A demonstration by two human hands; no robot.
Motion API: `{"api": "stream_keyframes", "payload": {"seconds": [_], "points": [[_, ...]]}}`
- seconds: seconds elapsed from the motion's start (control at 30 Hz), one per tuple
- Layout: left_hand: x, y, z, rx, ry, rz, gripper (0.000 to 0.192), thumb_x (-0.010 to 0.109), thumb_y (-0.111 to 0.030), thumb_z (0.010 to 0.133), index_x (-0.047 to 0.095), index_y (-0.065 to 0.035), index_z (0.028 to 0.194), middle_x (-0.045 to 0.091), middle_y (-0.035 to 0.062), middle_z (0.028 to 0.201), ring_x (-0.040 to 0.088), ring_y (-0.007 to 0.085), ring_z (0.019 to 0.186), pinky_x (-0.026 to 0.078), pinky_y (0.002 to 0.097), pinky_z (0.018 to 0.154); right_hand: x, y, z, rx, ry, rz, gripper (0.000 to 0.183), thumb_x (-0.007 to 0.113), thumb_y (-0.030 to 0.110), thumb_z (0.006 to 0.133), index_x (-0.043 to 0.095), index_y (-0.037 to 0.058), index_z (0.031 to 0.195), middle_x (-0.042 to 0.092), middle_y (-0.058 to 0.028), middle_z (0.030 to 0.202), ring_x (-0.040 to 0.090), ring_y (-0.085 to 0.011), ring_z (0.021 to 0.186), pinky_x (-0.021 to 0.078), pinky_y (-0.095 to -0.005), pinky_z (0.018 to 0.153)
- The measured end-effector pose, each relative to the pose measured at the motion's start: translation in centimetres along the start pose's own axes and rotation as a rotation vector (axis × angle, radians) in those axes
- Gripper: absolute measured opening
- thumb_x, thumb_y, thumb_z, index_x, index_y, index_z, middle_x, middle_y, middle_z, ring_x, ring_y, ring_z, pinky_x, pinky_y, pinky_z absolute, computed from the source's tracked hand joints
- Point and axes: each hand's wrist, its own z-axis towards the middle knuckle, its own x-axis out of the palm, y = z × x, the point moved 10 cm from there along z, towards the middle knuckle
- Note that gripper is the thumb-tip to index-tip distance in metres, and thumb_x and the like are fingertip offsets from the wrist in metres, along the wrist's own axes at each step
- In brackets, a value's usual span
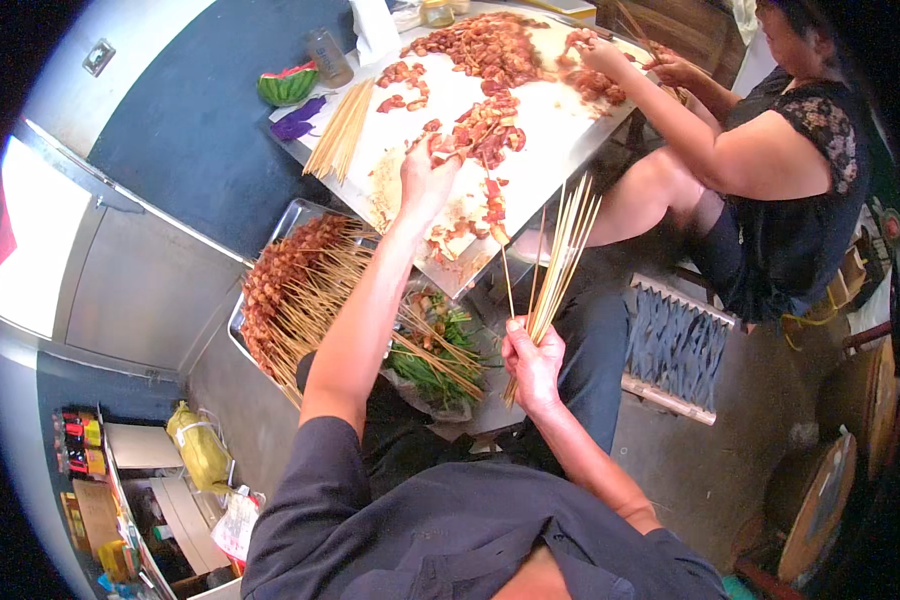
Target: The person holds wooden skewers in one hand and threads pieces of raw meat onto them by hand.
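Observation:
My right hand [534, 360] is closed around a bundle of bamboo skewers [565, 255] below the table corner. One skewer in it points up and carries threaded meat pieces [496, 204]. Over the white tabletop [439, 82], my left hand [429, 169] has its fingertips at small meat pieces, beside a strip of cut meat [491, 124]; whether it pinches one I cannot tell. A larger heap of raw meat [495, 46] lies farther back. Bare skewers [343, 131] rest on the table's left edge. Down left, a metal tray [234, 319] holds many loaded skewers [292, 277].
At the right sits another person [780, 150], both hands over the meat. A watermelon piece [288, 85], a purple cloth or glove [298, 118] and a glass [330, 60] stand or lie at the table's far left. Greens [439, 375] lie below the table; a woven stool [679, 345] stands right.

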Motion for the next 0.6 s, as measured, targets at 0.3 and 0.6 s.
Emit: {"api": "stream_keyframes", "payload": {"seconds": [0.3, 0.6], "points": [[2.6, 2.4, 4.3, 0.142, 0.229, 0.929, 0.024, 0.065, -0.02, 0.066, 0.06, -0.0032, 0.084, 0.064, 0.0149, 0.08, 0.062, 0.0311, 0.074, 0.049, 0.0387, 0.065, -1.0, -1.1, -0.4, 0.033, -0.029, -0.006, 0.009, 0.058, 0.014, 0.087, 0.052, 0.0085, 0.083, 0.049, 0.0, 0.057, 0.034, -0.0047, 0.039, 0.025, -0.0197, 0.036], [-1.6, 3.6, -2.4, -0.511, 0.25, -0.164, 0.012, 0.045, -0.005, 0.089, 0.052, 0.0004, 0.097, 0.064, 0.0186, 0.082, 0.064, 0.0226, 0.068, 0.052, 0.0292, 0.055, -1.4, -3.0, -1.3, 0.093, -0.001, -0.025, 0.007, 0.058, 0.014, 0.087, 0.055, 0.0085, 0.083, 0.051, 0.0014, 0.057, 0.037, -0.0035, 0.041, 0.0279, -0.0186, 0.036]]}}
